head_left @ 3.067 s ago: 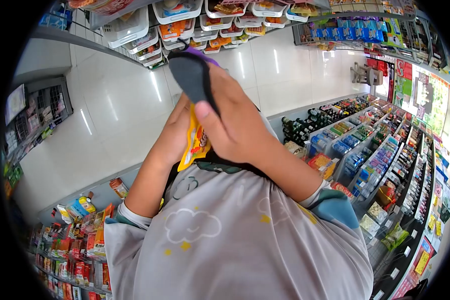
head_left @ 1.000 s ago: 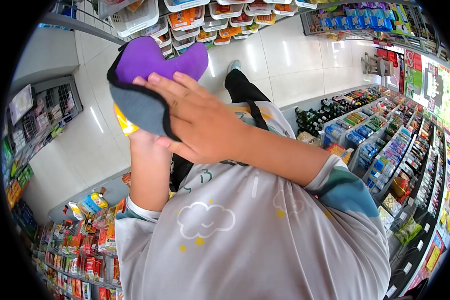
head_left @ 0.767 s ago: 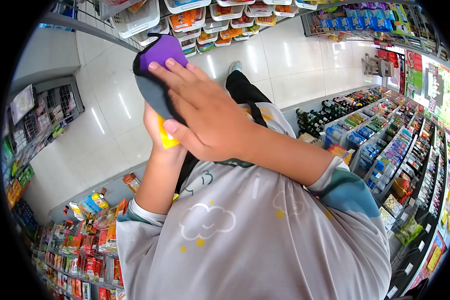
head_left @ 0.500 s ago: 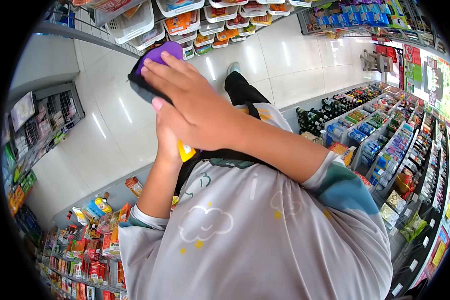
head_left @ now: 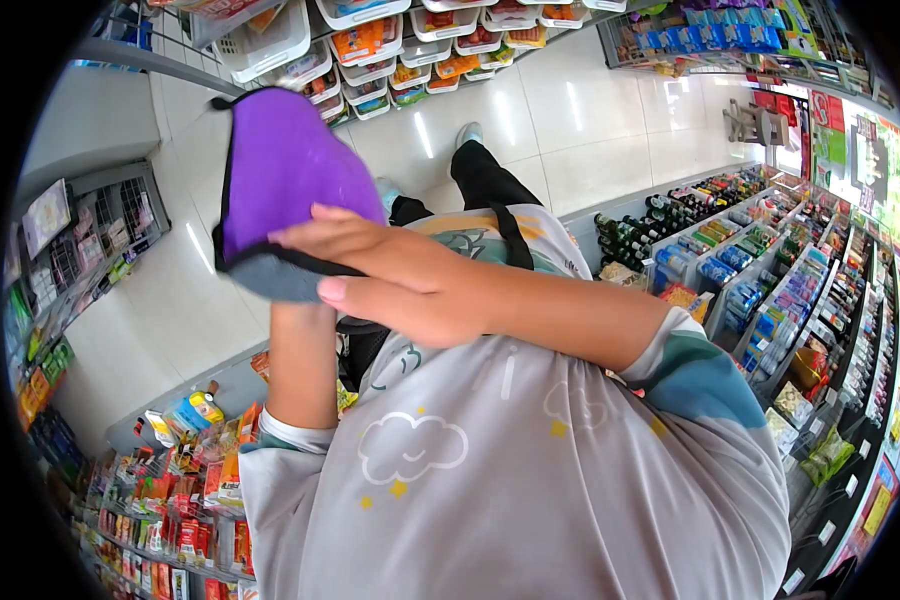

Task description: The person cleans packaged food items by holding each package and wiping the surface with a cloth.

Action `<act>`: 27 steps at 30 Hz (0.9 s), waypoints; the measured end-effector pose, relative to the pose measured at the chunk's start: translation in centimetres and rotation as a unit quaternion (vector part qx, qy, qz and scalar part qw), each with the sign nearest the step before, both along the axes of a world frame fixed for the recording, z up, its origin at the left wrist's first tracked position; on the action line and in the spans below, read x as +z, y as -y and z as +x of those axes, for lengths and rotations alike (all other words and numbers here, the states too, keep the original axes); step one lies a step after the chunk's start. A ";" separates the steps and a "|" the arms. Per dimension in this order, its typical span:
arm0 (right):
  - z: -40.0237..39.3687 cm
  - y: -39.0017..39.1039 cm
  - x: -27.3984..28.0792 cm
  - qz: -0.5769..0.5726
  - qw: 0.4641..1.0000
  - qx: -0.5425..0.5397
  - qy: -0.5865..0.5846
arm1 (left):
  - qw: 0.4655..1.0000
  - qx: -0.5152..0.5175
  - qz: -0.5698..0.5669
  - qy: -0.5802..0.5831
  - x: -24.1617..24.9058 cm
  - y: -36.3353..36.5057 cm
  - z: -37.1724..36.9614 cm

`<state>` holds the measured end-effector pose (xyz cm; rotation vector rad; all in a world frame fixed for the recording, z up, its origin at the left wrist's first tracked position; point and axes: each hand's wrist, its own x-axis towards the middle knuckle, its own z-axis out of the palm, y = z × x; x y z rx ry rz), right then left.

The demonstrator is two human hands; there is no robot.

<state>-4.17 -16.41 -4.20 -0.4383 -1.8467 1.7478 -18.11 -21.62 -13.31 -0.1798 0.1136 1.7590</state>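
Pinched the cloth in the fingers of the right hand, but could not tell about the hidden left hand.

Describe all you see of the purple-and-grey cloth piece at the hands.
The cloth piece looks like soft fabric: a broad purple face, a grey part below, black edging, and a small black tab at the upper left. It is raised above the pale floor, mostly purple side showing. Fingers of the right hand lie across the lower purple, its thumb at the grey edge. The left forearm reaches up to the grey part; the left hand is hidden.
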 end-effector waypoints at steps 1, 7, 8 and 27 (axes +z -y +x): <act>0.3 0.2 0.0 -0.027 0.999 -0.007 -0.020 | 0.998 -0.001 -0.043 -0.039 0.0 0.1 -1.1; 3.5 -1.3 2.0 -0.263 0.930 -0.136 0.220 | 0.956 -0.029 -0.106 -0.272 1.9 -0.5 -4.8; 3.5 -1.6 1.7 -0.214 0.945 -0.126 0.213 | 0.905 0.017 -0.267 -0.332 2.6 -0.9 -3.7; 2.6 -1.4 -0.5 -0.113 0.931 -0.096 0.334 | 0.774 -0.095 -0.300 -0.549 4.1 -0.2 -1.8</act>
